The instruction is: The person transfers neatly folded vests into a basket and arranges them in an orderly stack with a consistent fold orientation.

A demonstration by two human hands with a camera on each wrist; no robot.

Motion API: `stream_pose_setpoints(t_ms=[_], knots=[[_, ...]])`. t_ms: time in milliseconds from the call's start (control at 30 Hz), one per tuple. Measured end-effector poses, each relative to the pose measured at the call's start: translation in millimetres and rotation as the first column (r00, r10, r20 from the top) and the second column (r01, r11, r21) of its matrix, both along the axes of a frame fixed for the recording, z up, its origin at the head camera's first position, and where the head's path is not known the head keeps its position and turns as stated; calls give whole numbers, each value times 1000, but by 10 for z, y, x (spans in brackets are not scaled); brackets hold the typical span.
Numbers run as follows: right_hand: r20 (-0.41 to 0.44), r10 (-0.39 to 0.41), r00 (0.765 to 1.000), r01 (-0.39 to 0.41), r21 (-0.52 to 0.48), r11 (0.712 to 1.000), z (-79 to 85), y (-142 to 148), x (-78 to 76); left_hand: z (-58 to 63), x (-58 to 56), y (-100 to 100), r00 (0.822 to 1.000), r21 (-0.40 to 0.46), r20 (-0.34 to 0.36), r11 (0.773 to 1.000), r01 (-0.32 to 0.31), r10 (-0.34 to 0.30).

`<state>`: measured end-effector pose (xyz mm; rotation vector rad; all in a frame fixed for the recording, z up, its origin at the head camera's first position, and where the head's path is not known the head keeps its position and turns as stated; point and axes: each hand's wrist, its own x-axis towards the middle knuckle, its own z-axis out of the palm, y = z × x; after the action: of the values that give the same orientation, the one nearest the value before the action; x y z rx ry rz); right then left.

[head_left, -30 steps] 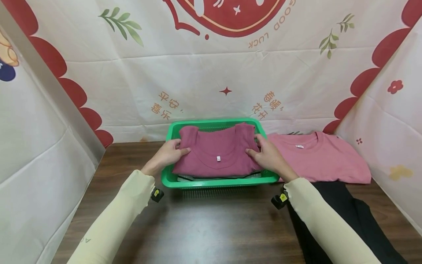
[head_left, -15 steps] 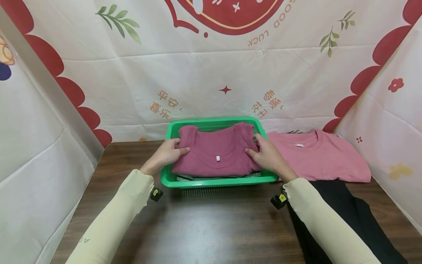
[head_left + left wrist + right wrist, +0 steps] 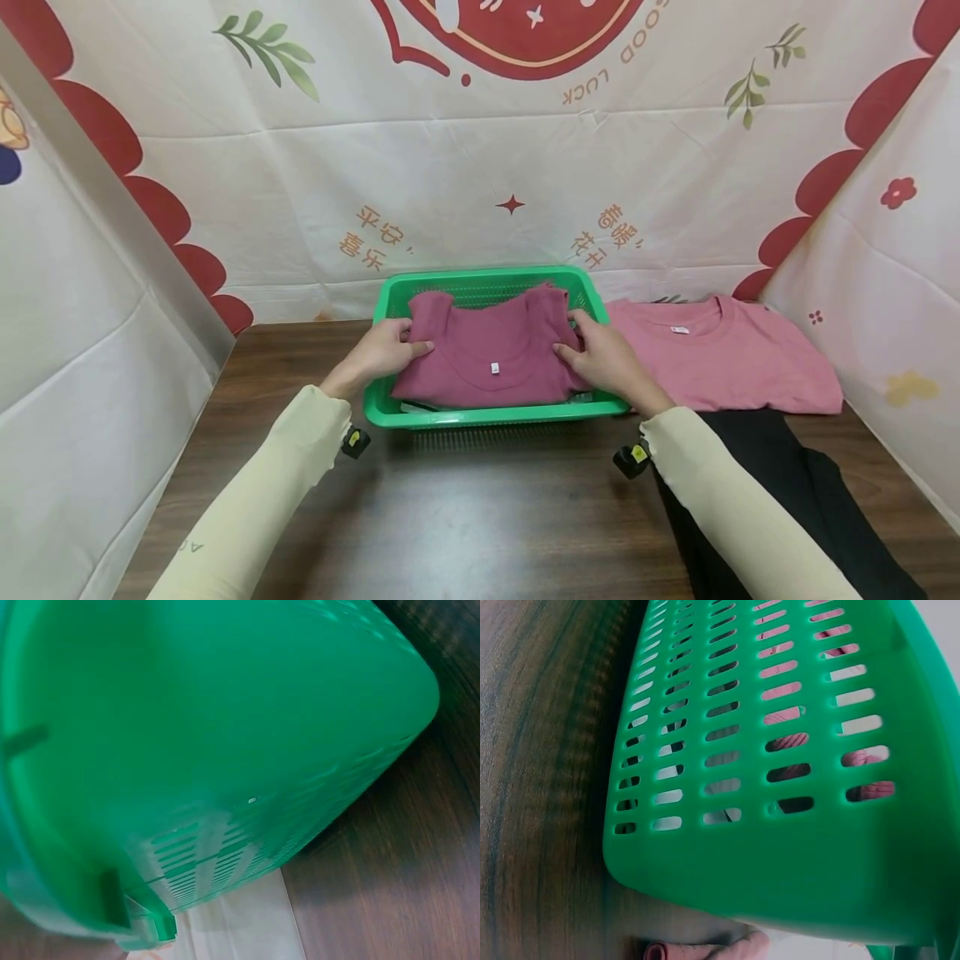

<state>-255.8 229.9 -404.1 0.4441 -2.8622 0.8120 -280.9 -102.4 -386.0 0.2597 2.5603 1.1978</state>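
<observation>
Left hand (image 3: 381, 348) and right hand (image 3: 606, 358) each pinch one side of a folded mauve-pink fabric shirt (image 3: 491, 343), thumbs on top, inside a rectangular green perforated plastic basket (image 3: 498, 417) on the brown wood-grain worktop (image 3: 450, 517). Since a moment ago, the shirt's collar and shoulders sit slightly nearer the front rim and its right side has drawn inward, baring more of the basket's far wall, which suggests it is being settled into place. Its neck opening points toward the printed white fabric backdrop (image 3: 450, 162), its long axis running left to right along the basket's length.
</observation>
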Motion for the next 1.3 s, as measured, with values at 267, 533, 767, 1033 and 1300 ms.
stream_pose_setpoints(t_ms=[267,533,767,1033,1300], knots=[[-34,27,999,-23,93,995,-16,-33,1,-14,5,20,999,-53,-49,999,-3,1],[-57,51,997,-35,251,967,-46,-45,0,-7,12,50,993,-128,-115,992,-3,-12],[-74,51,996,-29,283,959,-54,-67,21,-35,2,57,988,-179,-153,984,10,-37],[-133,43,990,5,342,940,-77,-80,27,-27,21,85,978,-187,-208,982,-25,-15],[-155,46,987,13,358,934,-100,-88,8,-38,24,98,966,-225,-259,974,-37,-23]])
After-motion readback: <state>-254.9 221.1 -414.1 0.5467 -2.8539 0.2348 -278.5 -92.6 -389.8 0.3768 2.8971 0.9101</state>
